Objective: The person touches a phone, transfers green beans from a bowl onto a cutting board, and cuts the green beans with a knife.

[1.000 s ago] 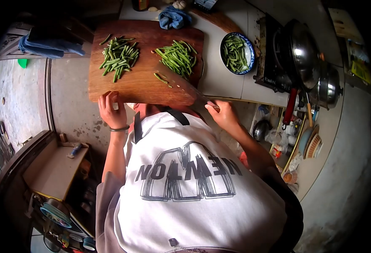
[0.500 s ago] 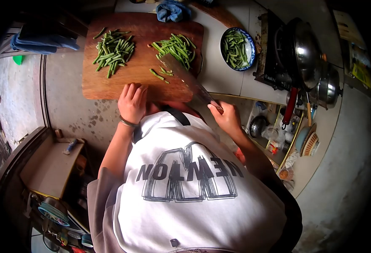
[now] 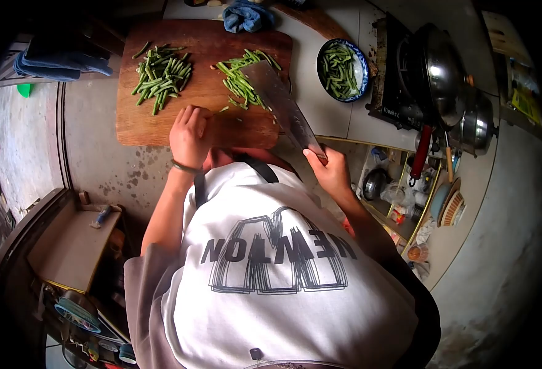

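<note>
In the head view, I see the person's right hand (image 3: 332, 169) closed round the handle of a cleaver (image 3: 286, 107), a broad, dull-grey rectangular blade slanting forward across the right part of a cutting board (image 3: 197, 64). Its far end overlaps a heap of longer beans (image 3: 237, 71), bright green and slim, lying loosely side by side; I can't tell whether steel meets wood. The left hand (image 3: 189, 132) is bent inward over the board's near edge, fingers curled, with a small green piece (image 3: 222, 109) just beyond the fingertips; whether it grips anything, I can't tell.

On the board's left side sits a pile of short cut beans (image 3: 163, 74), stubby and a paler green, crossing every which way. The board is reddish-brown, round-cornered, lighter toward the person. Right of it, more cut beans (image 3: 338, 71), darker and glossy, fill much of a blue-rimmed bowl (image 3: 362, 74).
</note>
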Demonstrator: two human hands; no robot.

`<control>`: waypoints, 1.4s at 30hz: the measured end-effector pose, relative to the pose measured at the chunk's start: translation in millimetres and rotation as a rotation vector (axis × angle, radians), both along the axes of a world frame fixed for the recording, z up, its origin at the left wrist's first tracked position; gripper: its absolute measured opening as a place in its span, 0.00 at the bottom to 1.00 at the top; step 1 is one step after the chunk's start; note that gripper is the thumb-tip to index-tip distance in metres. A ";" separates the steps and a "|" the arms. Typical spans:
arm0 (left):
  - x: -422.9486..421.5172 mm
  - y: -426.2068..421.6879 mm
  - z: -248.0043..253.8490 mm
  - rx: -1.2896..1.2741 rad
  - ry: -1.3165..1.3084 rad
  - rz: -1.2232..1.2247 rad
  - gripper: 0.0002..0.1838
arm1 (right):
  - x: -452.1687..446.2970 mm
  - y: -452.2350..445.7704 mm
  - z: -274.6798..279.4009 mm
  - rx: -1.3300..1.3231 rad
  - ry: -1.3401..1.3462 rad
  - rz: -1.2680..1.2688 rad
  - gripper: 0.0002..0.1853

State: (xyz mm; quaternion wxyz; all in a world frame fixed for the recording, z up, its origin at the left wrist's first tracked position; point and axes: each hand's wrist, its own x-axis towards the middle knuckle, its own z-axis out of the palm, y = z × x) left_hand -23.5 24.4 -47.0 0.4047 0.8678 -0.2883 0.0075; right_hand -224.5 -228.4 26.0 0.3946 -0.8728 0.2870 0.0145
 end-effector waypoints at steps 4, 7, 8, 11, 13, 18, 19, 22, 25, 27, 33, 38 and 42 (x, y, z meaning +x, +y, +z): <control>-23.6 4.5 -10.9 -0.565 0.775 0.212 0.04 | 3.4 6.3 3.4 -0.006 0.018 -0.004 0.13; -26.6 10.3 -4.8 -0.761 1.077 0.201 0.08 | 6.3 9.5 3.8 0.002 0.030 -0.010 0.14; -26.4 11.7 0.8 -0.780 1.172 0.202 0.09 | 7.5 10.0 4.1 0.004 0.029 -0.007 0.14; -28.6 10.8 8.3 -0.895 1.304 0.211 0.08 | 10.4 11.3 4.4 0.006 0.007 -0.001 0.14; -28.7 13.3 10.9 -0.923 1.359 0.172 0.08 | 12.2 11.9 2.5 0.004 -0.036 0.001 0.14; -27.5 14.3 31.1 -0.920 1.405 0.134 0.06 | 12.7 12.8 0.0 0.016 -0.051 0.004 0.14; -26.9 14.2 35.5 -0.912 1.409 0.138 0.06 | 13.0 13.3 0.0 0.022 -0.058 0.003 0.14; -25.5 13.2 48.4 -0.980 1.425 0.112 0.04 | 17.9 18.3 7.5 0.024 -0.022 0.007 0.13; -21.6 15.5 57.6 -1.014 1.463 0.070 0.03 | 18.8 21.6 4.0 0.032 -0.049 -0.004 0.13; -19.3 16.6 61.7 -1.002 1.485 0.066 0.04 | 22.7 24.0 8.9 0.038 -0.041 0.010 0.13; -15.7 17.9 59.0 -1.007 1.546 0.066 0.05 | 26.7 26.2 10.4 0.006 -0.012 0.019 0.13; -11.2 20.1 51.5 -1.027 1.586 0.000 0.06 | 27.3 27.0 7.7 0.022 -0.019 0.002 0.13; -8.7 18.3 53.5 -1.000 1.575 0.025 0.06 | 26.3 26.1 5.6 0.027 -0.001 -0.009 0.13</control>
